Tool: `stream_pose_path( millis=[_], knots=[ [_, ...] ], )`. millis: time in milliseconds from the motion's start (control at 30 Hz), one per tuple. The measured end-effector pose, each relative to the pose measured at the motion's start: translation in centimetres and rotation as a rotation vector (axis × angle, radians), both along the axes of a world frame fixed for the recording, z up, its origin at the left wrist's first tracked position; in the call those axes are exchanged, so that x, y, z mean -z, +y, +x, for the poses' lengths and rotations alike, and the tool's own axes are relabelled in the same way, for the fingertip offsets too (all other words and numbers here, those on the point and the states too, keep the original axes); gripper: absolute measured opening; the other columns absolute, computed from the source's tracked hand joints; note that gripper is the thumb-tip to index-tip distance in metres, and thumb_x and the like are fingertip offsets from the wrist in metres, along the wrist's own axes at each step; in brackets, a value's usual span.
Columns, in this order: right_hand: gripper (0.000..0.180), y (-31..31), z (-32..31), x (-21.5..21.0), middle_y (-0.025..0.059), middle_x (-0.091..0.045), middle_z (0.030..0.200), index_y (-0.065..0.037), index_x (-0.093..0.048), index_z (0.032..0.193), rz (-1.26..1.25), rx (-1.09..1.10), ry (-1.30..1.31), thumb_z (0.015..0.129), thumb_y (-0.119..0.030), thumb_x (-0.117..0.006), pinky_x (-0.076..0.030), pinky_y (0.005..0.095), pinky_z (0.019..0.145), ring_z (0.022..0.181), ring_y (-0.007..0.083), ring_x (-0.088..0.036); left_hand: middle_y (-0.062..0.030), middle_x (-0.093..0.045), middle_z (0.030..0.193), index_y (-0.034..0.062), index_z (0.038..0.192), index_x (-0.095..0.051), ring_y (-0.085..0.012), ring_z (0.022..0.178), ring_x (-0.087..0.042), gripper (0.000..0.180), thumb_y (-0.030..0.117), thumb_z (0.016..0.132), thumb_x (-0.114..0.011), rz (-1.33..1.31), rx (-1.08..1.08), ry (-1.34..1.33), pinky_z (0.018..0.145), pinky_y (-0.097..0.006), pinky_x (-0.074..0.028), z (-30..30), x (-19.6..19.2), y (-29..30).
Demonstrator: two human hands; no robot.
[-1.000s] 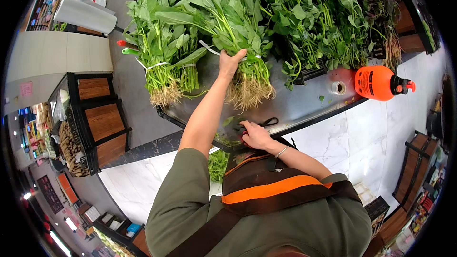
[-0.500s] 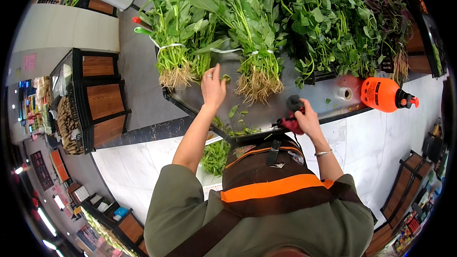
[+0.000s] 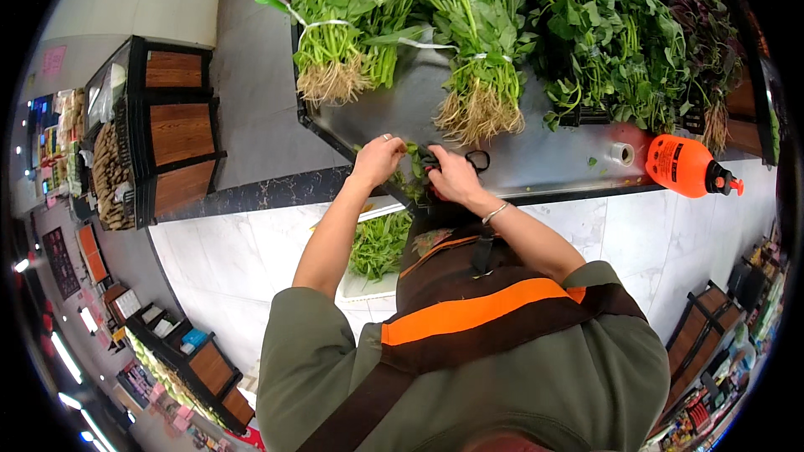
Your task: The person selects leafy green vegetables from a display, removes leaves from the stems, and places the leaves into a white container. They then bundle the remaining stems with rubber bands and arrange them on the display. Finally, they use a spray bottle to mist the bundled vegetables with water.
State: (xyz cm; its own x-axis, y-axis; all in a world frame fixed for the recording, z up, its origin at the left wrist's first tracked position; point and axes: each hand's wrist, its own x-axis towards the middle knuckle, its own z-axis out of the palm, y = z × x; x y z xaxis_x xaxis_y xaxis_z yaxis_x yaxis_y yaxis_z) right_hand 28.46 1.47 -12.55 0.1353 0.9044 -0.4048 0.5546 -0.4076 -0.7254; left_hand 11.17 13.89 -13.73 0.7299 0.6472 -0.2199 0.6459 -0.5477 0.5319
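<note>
My left hand (image 3: pixel 378 159) is at the front edge of the steel counter (image 3: pixel 553 169), its fingers pinched on a few loose green leaves (image 3: pixel 410 161). My right hand (image 3: pixel 452 177) is right beside it, closed on a pair of scissors (image 3: pixel 477 159) whose black loops stick out past my knuckles. Just beyond both hands lies a tied bundle of leafy greens (image 3: pixel 477 75) with pale roots toward me. A second rooted bundle (image 3: pixel 335 42) lies to its left.
More piled greens (image 3: pixel 620 42) fill the counter's back right. An orange spray bottle (image 3: pixel 682 166) and a tape roll (image 3: pixel 620 153) sit at the right front. A white bin of green trimmings (image 3: pixel 378 247) stands on the floor below. Wooden display crates (image 3: pixel 172 134) stand at left.
My left hand has come down from the rooted bundle to the counter's front edge. My right hand, with the scissors, has moved left to meet it.
</note>
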Motion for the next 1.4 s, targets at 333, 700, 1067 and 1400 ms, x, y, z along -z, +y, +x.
stream_pose_path(
  millis=[333, 700, 1067, 1400],
  knots=[
    [0.037, 0.8, 5.4, -2.7, 0.0214, -0.066, 0.084, -0.003, -0.051, 0.111, -0.203, -0.576, -0.477, 0.076, -0.013, -0.058, -0.052, 0.0453, 0.067, 0.078, 0.0393, -0.066, -0.0162, -0.058, 0.089, 0.0100, 0.094, -0.057, -0.0324, 0.081, -0.060, 0.016, 0.013, 0.079, -0.060, 0.281, 0.178, 0.321, 0.069, -0.045, -0.050, -2.0, 0.4, -1.1],
    [0.068, 0.4, -1.8, 1.0, 0.0310, -0.063, 0.085, 0.003, -0.028, 0.120, -0.241, -0.337, -0.120, 0.068, -0.015, -0.068, -0.051, 0.0512, 0.073, 0.080, 0.0483, -0.062, -0.0252, -0.055, 0.097, -0.0028, 0.101, -0.045, -0.0410, 0.084, -0.062, 0.039, 0.003, 0.069, -0.066, -0.032, 0.146, 0.311, 0.072, -0.046, -0.053, 0.0, -0.8, -5.6],
    [0.079, 3.7, -5.5, 3.0, 0.0268, -0.063, 0.098, -0.004, -0.032, 0.134, -0.094, 0.280, 0.474, 0.066, -0.010, -0.071, -0.049, 0.0407, 0.083, 0.093, 0.0389, -0.064, -0.0170, -0.065, 0.107, 0.0026, 0.118, -0.059, -0.0236, 0.098, -0.064, 0.047, 0.000, 0.072, -0.066, -0.592, -0.285, -0.020, 0.085, -0.032, -0.050, -3.6, -0.1, 1.1],
    [0.072, 1.3, -10.6, -6.5, 0.0241, -0.062, 0.097, -0.009, -0.034, 0.132, 0.013, -0.326, 0.778, 0.069, -0.010, -0.068, -0.052, 0.0432, 0.076, 0.092, 0.0374, -0.064, -0.0105, -0.066, 0.104, 0.0006, 0.116, -0.058, -0.0178, 0.092, -0.064, 0.044, -0.002, 0.074, -0.071, -0.442, -0.628, -0.145, 0.082, -0.030, -0.050, -13.8, -13.2, -8.7]
  ],
)
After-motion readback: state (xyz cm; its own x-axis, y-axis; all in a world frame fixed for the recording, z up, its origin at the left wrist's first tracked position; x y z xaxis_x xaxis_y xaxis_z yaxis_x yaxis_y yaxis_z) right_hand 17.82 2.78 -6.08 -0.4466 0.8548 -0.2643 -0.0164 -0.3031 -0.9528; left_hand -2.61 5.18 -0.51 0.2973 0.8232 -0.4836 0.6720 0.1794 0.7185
